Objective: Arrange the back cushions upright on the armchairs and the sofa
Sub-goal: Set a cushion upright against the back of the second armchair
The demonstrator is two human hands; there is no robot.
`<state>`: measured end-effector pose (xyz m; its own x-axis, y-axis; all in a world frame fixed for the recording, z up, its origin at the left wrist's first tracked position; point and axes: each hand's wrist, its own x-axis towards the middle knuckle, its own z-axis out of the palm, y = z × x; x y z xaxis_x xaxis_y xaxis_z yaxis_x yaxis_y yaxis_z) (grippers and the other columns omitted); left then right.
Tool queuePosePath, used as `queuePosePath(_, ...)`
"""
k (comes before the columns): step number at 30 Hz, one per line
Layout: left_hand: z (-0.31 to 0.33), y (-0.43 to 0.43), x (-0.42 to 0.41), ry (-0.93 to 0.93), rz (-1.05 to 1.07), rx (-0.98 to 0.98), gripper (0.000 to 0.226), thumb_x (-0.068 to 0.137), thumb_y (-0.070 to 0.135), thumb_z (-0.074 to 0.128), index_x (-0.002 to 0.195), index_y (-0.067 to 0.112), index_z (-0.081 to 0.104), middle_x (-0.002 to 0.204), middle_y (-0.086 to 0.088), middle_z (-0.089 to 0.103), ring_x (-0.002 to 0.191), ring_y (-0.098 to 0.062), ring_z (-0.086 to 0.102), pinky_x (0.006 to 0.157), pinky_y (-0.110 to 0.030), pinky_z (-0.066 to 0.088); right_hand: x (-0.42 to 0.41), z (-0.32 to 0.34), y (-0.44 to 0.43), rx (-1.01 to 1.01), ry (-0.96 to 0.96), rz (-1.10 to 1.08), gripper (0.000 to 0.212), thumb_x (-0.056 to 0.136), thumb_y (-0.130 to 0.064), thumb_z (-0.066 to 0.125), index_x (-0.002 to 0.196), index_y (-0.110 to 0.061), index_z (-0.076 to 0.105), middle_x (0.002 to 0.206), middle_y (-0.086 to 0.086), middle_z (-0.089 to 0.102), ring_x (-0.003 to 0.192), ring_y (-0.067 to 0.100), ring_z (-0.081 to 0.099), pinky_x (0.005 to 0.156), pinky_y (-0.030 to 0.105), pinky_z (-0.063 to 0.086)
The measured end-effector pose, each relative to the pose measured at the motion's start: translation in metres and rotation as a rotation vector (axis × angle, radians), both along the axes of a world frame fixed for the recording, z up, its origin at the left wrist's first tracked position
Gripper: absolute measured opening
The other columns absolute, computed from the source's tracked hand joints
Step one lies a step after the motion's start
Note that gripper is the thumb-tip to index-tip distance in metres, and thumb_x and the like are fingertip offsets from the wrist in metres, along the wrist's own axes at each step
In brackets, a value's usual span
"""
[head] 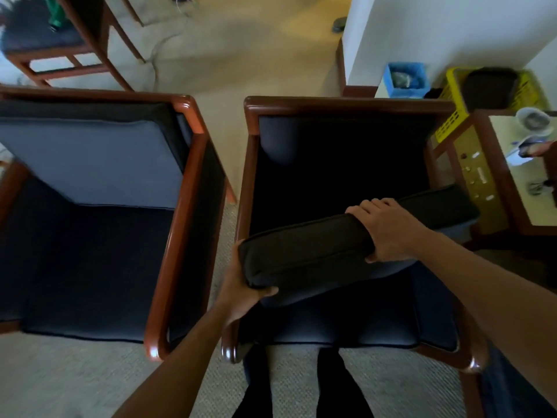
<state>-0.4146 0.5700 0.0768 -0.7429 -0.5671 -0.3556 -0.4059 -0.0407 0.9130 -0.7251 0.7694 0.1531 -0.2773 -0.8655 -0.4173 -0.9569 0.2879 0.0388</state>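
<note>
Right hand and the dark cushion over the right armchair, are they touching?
Touching. The head view shows the right hand wrapped over the dark cushion's top edge, fingers curled onto it.

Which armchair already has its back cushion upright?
The left armchair: its back cushion stands against the backrest. The right armchair has a bare backrest; both hands hold its cushion above the seat.

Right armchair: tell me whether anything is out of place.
Its back cushion is not against the backrest. Left hand and right hand hold it slanted over the seat of the right armchair. The left armchair has its cushion upright.
</note>
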Motion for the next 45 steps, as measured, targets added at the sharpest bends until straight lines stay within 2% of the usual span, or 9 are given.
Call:
queuePosePath(6,0.008,-0.018,-0.068,-0.025,0.111,-0.058,0.087,0.076,-0.014,0.088,0.15,0.011,0.048,0.137,-0.008,0.065,0.126,-0.021,0.065,0.106,-0.042,0.055,-0.023,0.006,0.014,-0.112,0.001,-0.108,0.098,0.072,-0.058,0.081,0.152,-0.016,0.042,0.139,0.007,0.054,0.124,0.029,0.053,0.106,0.046,0.04)
queuePosePath(9,0.016,-0.039,-0.103,-0.024,0.05,-0.125,0.093,0.069,-0.02,0.088,0.148,0.009,0.048,0.136,-0.01,0.065,0.124,-0.025,0.066,0.093,-0.032,0.059,-0.038,0.009,0.013,-0.147,-0.011,-0.148,0.089,0.075,-0.053,0.08,0.148,-0.015,0.046,0.135,0.007,0.057,0.12,0.03,0.055,0.102,0.047,0.042)
queuePosePath(15,0.027,-0.087,-0.155,-0.005,0.039,-0.221,0.079,0.067,-0.009,0.091,0.133,0.016,0.056,0.124,-0.015,0.068,0.12,-0.04,0.067,0.091,-0.065,0.061,-0.074,0.013,-0.018,-0.239,0.016,-0.207,0.078,0.076,-0.045,0.078,0.144,-0.018,0.048,0.128,0.006,0.059,0.116,0.031,0.057,0.095,0.044,0.042)
queuePosePath(26,0.005,-0.172,-0.245,0.004,0.029,-0.217,0.094,0.048,0.015,0.1,0.129,0.039,0.06,0.122,0.009,0.073,0.121,-0.019,0.069,0.09,-0.047,0.064,-0.169,-0.005,-0.106,-0.275,0.066,-0.203,0.086,0.071,-0.047,0.081,0.143,-0.02,0.044,0.127,0.005,0.06,0.116,0.031,0.057,0.096,0.049,0.043)
queuePosePath(31,-0.022,-0.192,-0.269,-0.057,0.024,-0.136,0.1,0.054,-0.007,0.099,0.135,0.034,0.057,0.123,0.005,0.073,0.122,-0.016,0.068,0.095,-0.037,0.063,-0.193,-0.031,-0.128,-0.254,0.043,-0.227,0.091,0.072,-0.047,0.081,0.149,-0.021,0.04,0.134,0.003,0.058,0.122,0.029,0.055,0.102,0.05,0.042)
queuePosePath(35,-0.043,-0.201,-0.276,-0.082,0.076,-0.064,0.108,0.059,-0.021,0.092,0.15,0.017,0.048,0.136,-0.011,0.065,0.131,-0.028,0.062,0.108,-0.052,0.056,-0.193,-0.058,-0.14,-0.283,0.026,-0.245,0.104,0.079,-0.044,0.081,0.162,-0.021,0.023,0.159,0.004,0.041,0.146,0.029,0.036,0.121,0.054,0.022)
queuePosePath(37,-0.045,-0.206,-0.278,-0.098,0.07,-0.075,0.112,0.058,-0.017,0.095,0.151,0.022,0.048,0.135,-0.005,0.067,0.128,-0.017,0.064,0.106,-0.043,0.057,-0.192,-0.069,-0.138,-0.302,0.063,-0.236,0.105,0.082,-0.039,0.08,0.164,-0.019,0.018,0.169,0.007,0.026,0.156,0.032,0.02,0.125,0.059,0.013)
queuePosePath(41,-0.038,-0.201,-0.273,-0.072,-0.038,-0.364,0.117,0.059,0.001,0.101,0.153,0.04,0.044,0.135,0.019,0.066,0.126,0.007,0.061,0.094,-0.013,0.054,-0.184,-0.085,-0.125,-0.337,0.122,-0.297,0.101,0.08,-0.038,0.083,0.162,-0.014,0.029,0.168,0.016,0.025,0.155,0.04,0.021,0.123,0.063,0.017)
queuePosePath(45,-0.023,-0.173,-0.262,-0.23,-0.232,-0.852,0.112,0.082,0.014,0.089,0.17,0.016,0.019,0.176,-0.013,0.018,0.157,-0.031,0.03,0.12,-0.041,0.038,-0.168,-0.084,-0.121,-0.266,0.151,-0.395,0.1,0.091,-0.047,0.071,0.165,-0.013,0.014,0.171,0.019,0.01,0.157,0.042,0.008,0.124,0.063,0.008)
